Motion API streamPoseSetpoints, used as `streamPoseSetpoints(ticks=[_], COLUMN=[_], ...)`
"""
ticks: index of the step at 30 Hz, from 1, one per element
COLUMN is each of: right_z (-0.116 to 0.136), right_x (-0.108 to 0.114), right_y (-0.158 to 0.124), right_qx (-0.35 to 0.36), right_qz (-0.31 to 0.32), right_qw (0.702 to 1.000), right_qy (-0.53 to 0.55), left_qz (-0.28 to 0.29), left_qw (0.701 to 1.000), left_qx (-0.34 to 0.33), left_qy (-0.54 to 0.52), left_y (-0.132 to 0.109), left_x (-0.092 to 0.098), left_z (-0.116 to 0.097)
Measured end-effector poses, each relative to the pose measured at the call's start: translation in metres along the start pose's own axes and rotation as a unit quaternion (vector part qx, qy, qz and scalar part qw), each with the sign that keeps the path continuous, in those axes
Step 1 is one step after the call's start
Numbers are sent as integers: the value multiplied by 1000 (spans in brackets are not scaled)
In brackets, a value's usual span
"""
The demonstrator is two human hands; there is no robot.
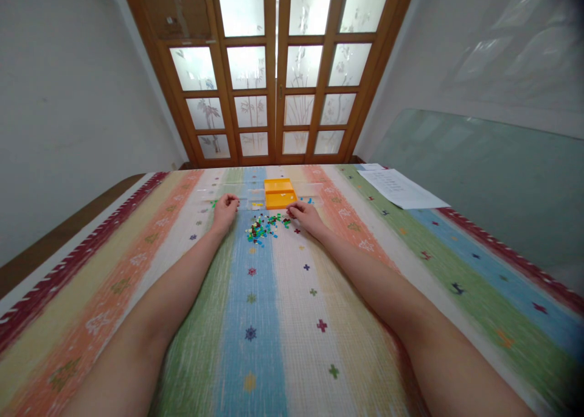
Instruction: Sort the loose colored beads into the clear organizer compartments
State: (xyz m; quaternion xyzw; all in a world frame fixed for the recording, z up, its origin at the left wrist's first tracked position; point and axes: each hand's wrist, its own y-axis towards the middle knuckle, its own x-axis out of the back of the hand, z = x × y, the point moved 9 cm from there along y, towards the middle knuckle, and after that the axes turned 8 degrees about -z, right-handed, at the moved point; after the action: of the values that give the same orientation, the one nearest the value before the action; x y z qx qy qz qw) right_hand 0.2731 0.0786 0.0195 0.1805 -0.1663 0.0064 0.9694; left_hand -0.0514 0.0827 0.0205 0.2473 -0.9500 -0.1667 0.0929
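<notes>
A small heap of tiny coloured pieces lies on the striped cloth between my two hands. My left hand rests on the cloth to the heap's left, fingers curled under; whether it holds anything is hidden. My right hand sits at the heap's right edge, fingertips pinched together by the nearest pieces. Just beyond the heap stands an orange tray with compartments. Clear plastic trays lie beside it, with a few pieces in them.
The striped cloth covers the whole table. White printed sheets lie at the far right. A glass pane leans along the right wall. Wooden doors with frosted panes stand behind the table.
</notes>
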Motion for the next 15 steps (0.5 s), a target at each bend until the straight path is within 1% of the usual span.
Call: streamPoseSetpoints(ticks=[3, 9, 12, 15], right_z=[5, 17, 24, 32], right_x=[0, -6, -11, -18], right_y=[-1, -9, -11, -14], right_qx=[21, 57, 106, 173], right_qz=[2, 23, 50, 83], right_qw=[999, 995, 988, 972], right_qy=[-25, -74, -105, -138], left_qz=[-62, -147, -178, -190], left_qw=[997, 984, 976, 971], left_qx=[30, 90, 107, 119], left_qy=[-26, -50, -63, -76], left_y=[10, 22, 24, 25], left_x=[20, 55, 67, 72], left_z=[9, 23, 27, 29])
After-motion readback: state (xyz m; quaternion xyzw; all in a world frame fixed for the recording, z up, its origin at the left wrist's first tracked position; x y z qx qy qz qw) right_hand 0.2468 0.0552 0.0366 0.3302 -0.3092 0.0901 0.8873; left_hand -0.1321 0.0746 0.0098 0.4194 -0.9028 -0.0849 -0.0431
